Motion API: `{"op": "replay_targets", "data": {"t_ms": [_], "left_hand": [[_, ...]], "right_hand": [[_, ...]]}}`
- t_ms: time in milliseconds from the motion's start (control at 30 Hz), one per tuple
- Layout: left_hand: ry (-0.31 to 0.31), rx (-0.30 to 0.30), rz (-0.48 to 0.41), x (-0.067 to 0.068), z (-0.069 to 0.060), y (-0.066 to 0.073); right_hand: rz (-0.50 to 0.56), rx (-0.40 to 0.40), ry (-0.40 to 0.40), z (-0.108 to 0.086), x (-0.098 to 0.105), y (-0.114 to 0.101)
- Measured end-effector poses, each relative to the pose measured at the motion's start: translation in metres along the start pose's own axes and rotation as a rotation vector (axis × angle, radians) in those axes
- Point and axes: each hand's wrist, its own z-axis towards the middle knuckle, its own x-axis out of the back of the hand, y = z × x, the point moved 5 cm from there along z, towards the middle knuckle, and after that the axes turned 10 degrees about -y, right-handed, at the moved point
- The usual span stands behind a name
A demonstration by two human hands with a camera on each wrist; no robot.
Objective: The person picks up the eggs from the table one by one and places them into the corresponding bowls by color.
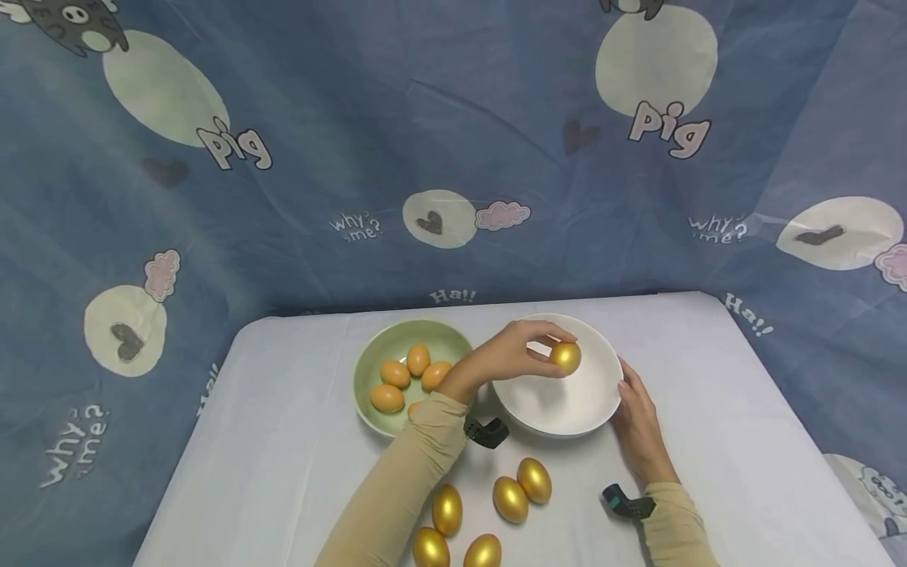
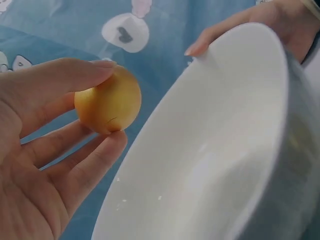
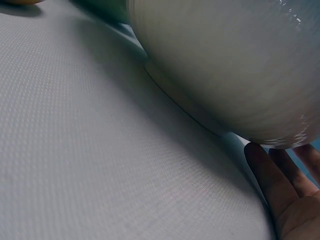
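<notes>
My left hand (image 1: 520,352) pinches a golden egg (image 1: 565,357) between thumb and fingertips, above the white bowl (image 1: 560,405). Close up in the left wrist view, the egg (image 2: 112,102) has a small dark mark low on its shell, and it hangs clear of the white bowl (image 2: 200,150) beside it. At the bowl's right side, my right hand (image 1: 641,421) rests against the rim and outer wall. The right wrist view shows its fairly straight fingers (image 3: 270,175) touching the underside of the bowl's wall (image 3: 225,65).
Left of the white bowl stands a green bowl (image 1: 368,346) with several orange-brown eggs (image 1: 387,398), partly hidden by my left forearm. Several golden eggs (image 1: 510,499) lie on the white table (image 1: 283,441) near its front. A blue printed cloth (image 1: 453,142) hangs behind.
</notes>
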Motion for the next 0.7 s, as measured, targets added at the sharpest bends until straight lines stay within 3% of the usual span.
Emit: {"op": "replay_targets", "data": {"t_ms": [333, 500, 700], "left_hand": [[-0.02, 0.05, 0.158, -0.002, 0.037, -0.008], [-0.075, 0.077, 0.184, -0.011, 0.054, -0.015], [-0.125, 0.087, 0.287, -0.021, 0.069, -0.023]], "right_hand": [[-0.014, 0.002, -0.014, 0.0, -0.001, 0.001], [-0.006, 0.005, -0.008, 0.0, 0.0, 0.001], [0.006, 0.023, -0.018, 0.0, 0.0, -0.002]]}}
